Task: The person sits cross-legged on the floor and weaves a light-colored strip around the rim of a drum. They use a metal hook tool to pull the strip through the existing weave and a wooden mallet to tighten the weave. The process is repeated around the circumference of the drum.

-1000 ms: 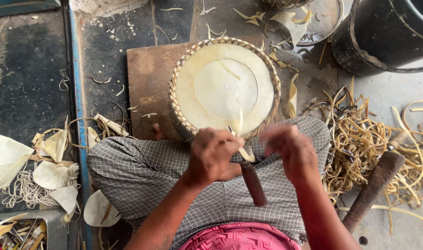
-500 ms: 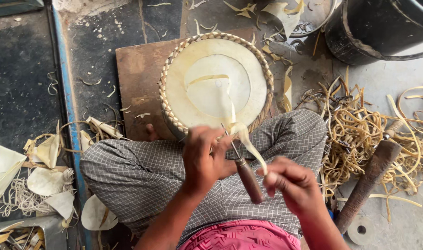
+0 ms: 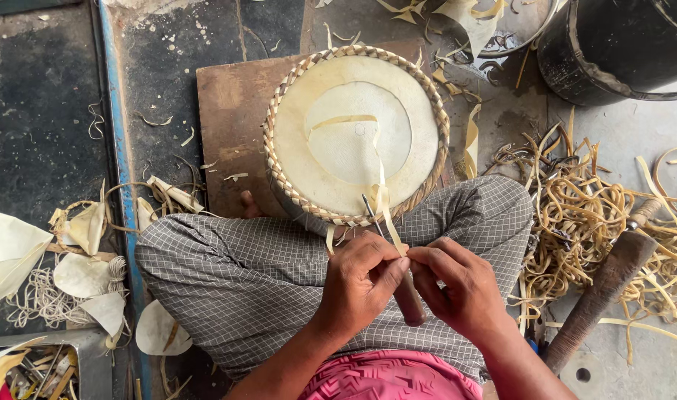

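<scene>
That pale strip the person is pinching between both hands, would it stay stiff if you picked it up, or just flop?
The strip is thin and flat and already curves between the round woven lid and the left hand and right hand, so it probably bends easily. The loose offcuts nearby lie in springy curls, which suggests it is light and holds a curve rather than hanging limp.

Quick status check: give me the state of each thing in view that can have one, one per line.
Left hand: closed, pinching the pale strip.
Right hand: closed, pinching the same strip.
Pale strip: runs from the hat's rim to the fingers.
Round woven hat: resting on the lap and board, braided rim partly laced.
Wooden-handled tool: on the lap, under the hands.
Black bucket: upright, contents hidden.
Loose strips: tangled on the floor.
</scene>
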